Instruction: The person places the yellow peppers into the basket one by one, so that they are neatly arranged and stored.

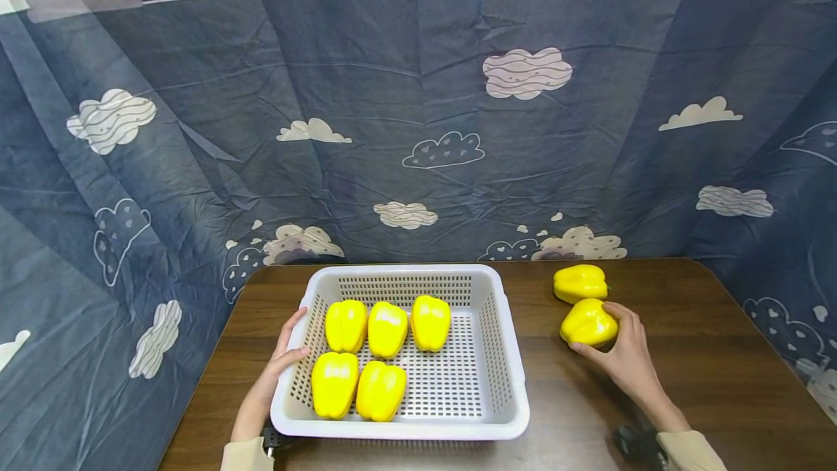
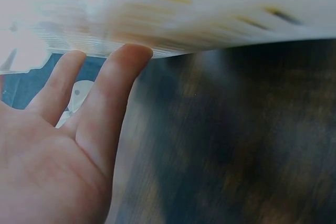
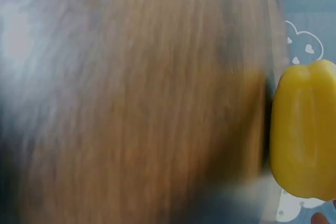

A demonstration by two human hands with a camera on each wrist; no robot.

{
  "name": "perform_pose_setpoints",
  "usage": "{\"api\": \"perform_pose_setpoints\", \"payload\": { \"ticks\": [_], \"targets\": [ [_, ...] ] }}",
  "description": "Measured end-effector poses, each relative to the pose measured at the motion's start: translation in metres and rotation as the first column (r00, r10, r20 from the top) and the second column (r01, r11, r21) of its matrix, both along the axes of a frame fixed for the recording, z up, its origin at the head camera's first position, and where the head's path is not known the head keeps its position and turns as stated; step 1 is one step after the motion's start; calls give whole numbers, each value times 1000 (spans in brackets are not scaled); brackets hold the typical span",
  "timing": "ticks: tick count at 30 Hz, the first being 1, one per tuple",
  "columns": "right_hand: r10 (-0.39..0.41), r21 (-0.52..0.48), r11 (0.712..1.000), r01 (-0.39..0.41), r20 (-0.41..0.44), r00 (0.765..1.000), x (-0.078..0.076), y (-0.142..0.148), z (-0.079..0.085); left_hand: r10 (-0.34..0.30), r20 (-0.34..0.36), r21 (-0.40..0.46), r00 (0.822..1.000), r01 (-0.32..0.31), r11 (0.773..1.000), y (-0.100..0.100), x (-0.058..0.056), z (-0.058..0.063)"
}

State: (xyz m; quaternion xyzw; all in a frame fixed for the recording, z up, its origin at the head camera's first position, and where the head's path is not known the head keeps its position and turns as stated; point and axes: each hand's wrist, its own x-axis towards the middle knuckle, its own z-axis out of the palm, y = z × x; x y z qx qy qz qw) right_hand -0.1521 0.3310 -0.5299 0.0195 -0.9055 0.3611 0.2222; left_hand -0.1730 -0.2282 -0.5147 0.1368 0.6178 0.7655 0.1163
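A yellow bell pepper (image 1: 588, 323) is pinched between the thumb and fingers of my right hand (image 1: 624, 355), at the right side of the table. Just behind it lies another yellow bell pepper (image 1: 579, 283). In the right wrist view a yellow bell pepper (image 3: 304, 129) fills the right edge, with a fingertip below it. My left hand (image 1: 271, 376) touches the left rim of a white perforated basket (image 1: 514, 376); in the left wrist view its extended fingers (image 2: 107, 98) meet the basket's side. Several yellow bell peppers (image 1: 387, 330) lie in the basket's left and middle part, in two rows.
Both hands work over a dark brown wooden table (image 1: 543, 398). A dark blue cloth (image 1: 392, 93) with cloud prints hangs behind and at the sides of it. A dark device (image 1: 636, 445) sits by the right wrist.
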Motion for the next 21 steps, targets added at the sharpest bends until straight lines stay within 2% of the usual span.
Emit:
{"api": "perform_pose_setpoints", "payload": {
  "ticks": [7, 11, 21],
  "targets": [
    [-11, 43, 999, 12, -29, 1000, -5, -11, -2, -4, 15, -8, 1000, 5, 1000, 0, 1, 1],
    [4, 44, 999, -2, -40, 999, -6, -14, -1, -9, -2, 1, 1000, 9, 1000, 0, 1, 1],
    [26, 41, 999, -26, -2, 1000, -8, -18, 0, -31, -13, 36, 999, 31, 999, -1, -1, -1]
  ]
}}
